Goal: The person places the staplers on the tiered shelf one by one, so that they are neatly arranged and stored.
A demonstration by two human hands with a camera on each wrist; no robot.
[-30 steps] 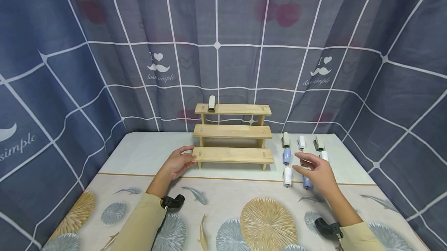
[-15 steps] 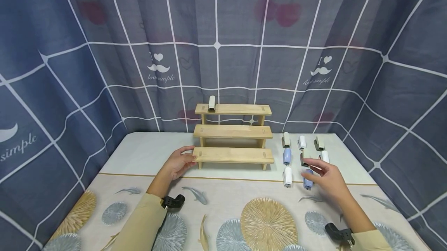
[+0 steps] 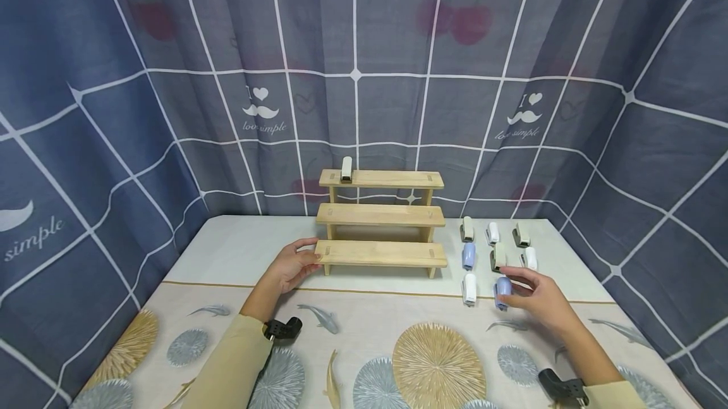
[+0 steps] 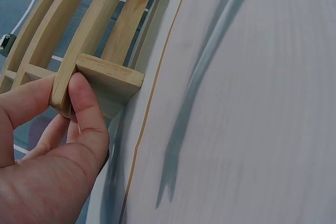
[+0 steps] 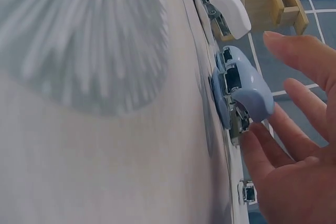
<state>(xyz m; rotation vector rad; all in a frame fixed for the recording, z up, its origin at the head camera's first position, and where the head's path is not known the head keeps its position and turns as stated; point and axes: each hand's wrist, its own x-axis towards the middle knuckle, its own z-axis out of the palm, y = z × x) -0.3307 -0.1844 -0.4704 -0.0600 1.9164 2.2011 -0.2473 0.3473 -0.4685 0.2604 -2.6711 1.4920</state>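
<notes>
My left hand (image 3: 292,266) pinches the left end of the lowest step of a three-tier wooden display stand (image 3: 380,252). Its thumb lies on the near side in the left wrist view, where the step's end (image 4: 65,85) sits between thumb and forefinger. At the right, my right hand (image 3: 537,295) reaches around a small blue stapler (image 3: 503,292), its fingers spread and relaxed. In the right wrist view, the thumb is close to the blue stapler (image 5: 252,90); whether it touches cannot be told. One cream stapler (image 3: 346,169) stands on the top step's left end.
More small staplers stand in rows right of the stand: a white one (image 3: 469,289), another blue one (image 3: 468,256), a cream one (image 3: 498,257) and several others behind. A patterned cloth (image 3: 438,371) covers the near table. A checked curtain (image 3: 392,105) encloses the back and sides.
My right hand has moved right and slightly nearer to me, coming down around the front blue stapler, which was partly hidden before. My left hand keeps its hold on the stand.
</notes>
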